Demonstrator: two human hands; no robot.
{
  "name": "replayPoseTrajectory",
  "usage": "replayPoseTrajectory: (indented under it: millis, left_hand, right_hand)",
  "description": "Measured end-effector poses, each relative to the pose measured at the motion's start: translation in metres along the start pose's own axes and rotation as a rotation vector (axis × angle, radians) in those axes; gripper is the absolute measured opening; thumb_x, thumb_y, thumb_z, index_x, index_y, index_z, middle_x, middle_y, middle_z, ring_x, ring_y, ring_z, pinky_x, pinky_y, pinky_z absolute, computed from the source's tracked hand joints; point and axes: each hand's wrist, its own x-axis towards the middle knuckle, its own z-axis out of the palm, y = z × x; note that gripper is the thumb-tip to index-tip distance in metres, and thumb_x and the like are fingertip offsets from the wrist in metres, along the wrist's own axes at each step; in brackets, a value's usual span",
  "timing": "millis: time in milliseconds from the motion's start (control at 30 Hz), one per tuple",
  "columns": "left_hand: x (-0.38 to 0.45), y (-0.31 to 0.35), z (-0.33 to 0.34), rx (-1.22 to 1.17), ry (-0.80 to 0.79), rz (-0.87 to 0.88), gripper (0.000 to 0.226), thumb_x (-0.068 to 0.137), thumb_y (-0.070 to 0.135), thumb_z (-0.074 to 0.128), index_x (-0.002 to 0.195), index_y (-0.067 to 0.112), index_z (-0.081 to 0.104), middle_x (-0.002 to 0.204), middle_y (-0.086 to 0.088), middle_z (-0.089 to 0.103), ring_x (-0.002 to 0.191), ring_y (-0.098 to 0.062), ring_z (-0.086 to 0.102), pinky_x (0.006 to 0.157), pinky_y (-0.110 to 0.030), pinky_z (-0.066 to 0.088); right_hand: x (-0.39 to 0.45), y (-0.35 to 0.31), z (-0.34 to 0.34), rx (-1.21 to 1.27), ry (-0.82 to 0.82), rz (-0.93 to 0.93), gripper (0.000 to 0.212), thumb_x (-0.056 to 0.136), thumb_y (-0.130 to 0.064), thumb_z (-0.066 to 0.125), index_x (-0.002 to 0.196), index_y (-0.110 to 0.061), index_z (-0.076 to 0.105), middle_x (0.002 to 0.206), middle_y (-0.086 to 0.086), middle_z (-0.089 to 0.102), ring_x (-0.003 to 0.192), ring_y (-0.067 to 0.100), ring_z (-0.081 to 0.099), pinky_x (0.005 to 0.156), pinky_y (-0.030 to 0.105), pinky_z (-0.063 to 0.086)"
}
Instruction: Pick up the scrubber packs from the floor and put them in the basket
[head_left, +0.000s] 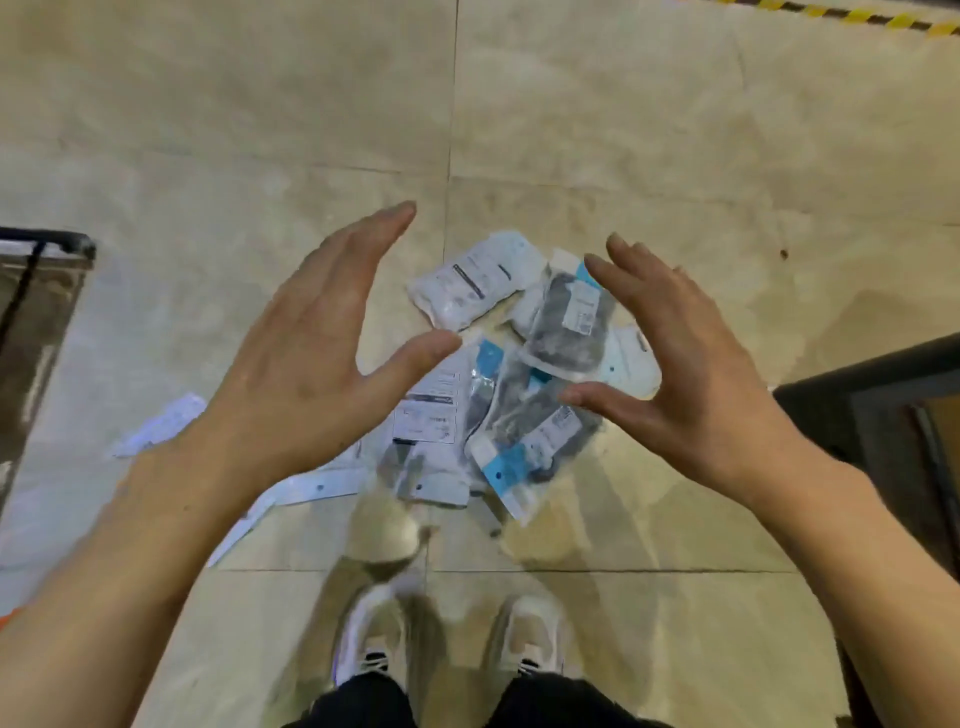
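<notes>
Several scrubber packs (519, 415) lie in a loose heap on the tiled floor just ahead of my feet, clear plastic bags with white and blue labels and dark scrubbers inside. A mostly white pack (475, 280) lies at the far side of the heap. More flat white packs (322, 486) lie to the left under my left forearm. My left hand (306, 358) hovers above the heap's left side, fingers straight and spread, holding nothing. My right hand (691, 358) hovers over the right side, fingers spread and empty. A dark-rimmed basket (47, 244) shows at the left edge.
My two light shoes (447, 639) stand just behind the heap. A dark-framed object (872, 405) sits on the floor at the right edge. Yellow-black hazard tape (852, 15) runs along the floor at the top right. Beige floor tiles stretch beyond the heap.
</notes>
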Motion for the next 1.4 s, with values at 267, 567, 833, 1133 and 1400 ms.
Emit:
replayPoseTrajectory:
  millis: [267, 567, 833, 1133, 1400]
  left_hand:
    - [-0.01, -0.143, 0.139, 0.047, -0.001, -0.035, 0.087, 0.085, 0.075, 0.043, 0.16, 0.037, 0.021, 0.161, 0.011, 0.034, 0.144, -0.005, 0.031, 0.108, -0.023, 0.027]
    - [-0.016, -0.177, 0.157, 0.079, -0.032, -0.024, 0.09, 0.083, 0.079, 0.042, 0.16, 0.038, 0.023, 0.16, 0.007, 0.038, 0.139, -0.008, 0.036, 0.103, -0.025, 0.031]
    - [-0.022, -0.193, 0.166, 0.052, -0.011, -0.024, 0.088, 0.084, 0.078, 0.044, 0.159, 0.04, 0.022, 0.157, 0.005, 0.041, 0.14, -0.013, 0.042, 0.102, -0.03, 0.035]
    - [-0.023, -0.198, 0.178, 0.042, -0.053, -0.005, 0.085, 0.085, 0.077, 0.045, 0.158, 0.042, 0.022, 0.157, 0.008, 0.042, 0.141, -0.014, 0.043, 0.103, -0.037, 0.044]
    - [-0.024, -0.233, 0.174, 0.217, -0.096, 0.086, 0.071, 0.097, 0.023, 0.066, 0.159, 0.031, 0.03, 0.162, 0.002, 0.04, 0.143, -0.025, 0.044, 0.1, -0.046, 0.048]
  right_hand:
    - [-0.015, 0.104, 0.161, -0.091, -0.084, -0.008, 0.093, 0.083, -0.064, 0.064, 0.159, -0.019, 0.035, 0.166, 0.008, 0.034, 0.155, 0.026, 0.027, 0.124, 0.037, 0.016]
    - [-0.004, 0.146, 0.208, -0.41, -0.517, -0.155, 0.098, 0.077, -0.029, 0.089, 0.159, -0.015, 0.037, 0.165, 0.012, 0.037, 0.154, 0.035, 0.031, 0.124, 0.045, 0.025]
    - [0.023, 0.159, 0.254, -0.581, -0.771, -0.113, 0.104, 0.077, -0.042, 0.084, 0.16, -0.032, 0.022, 0.153, 0.0, 0.043, 0.139, 0.025, 0.044, 0.114, 0.037, 0.037]
    - [0.031, 0.149, 0.253, -0.664, -0.843, -0.066, 0.083, 0.062, -0.051, 0.093, 0.128, -0.03, 0.048, 0.122, 0.002, 0.065, 0.113, 0.028, 0.062, 0.091, 0.041, 0.053]
    - [0.017, 0.128, 0.219, 0.028, -0.522, 0.217, 0.064, 0.064, -0.048, 0.094, 0.11, -0.032, 0.053, 0.107, -0.008, 0.072, 0.099, 0.021, 0.068, 0.079, 0.036, 0.053]
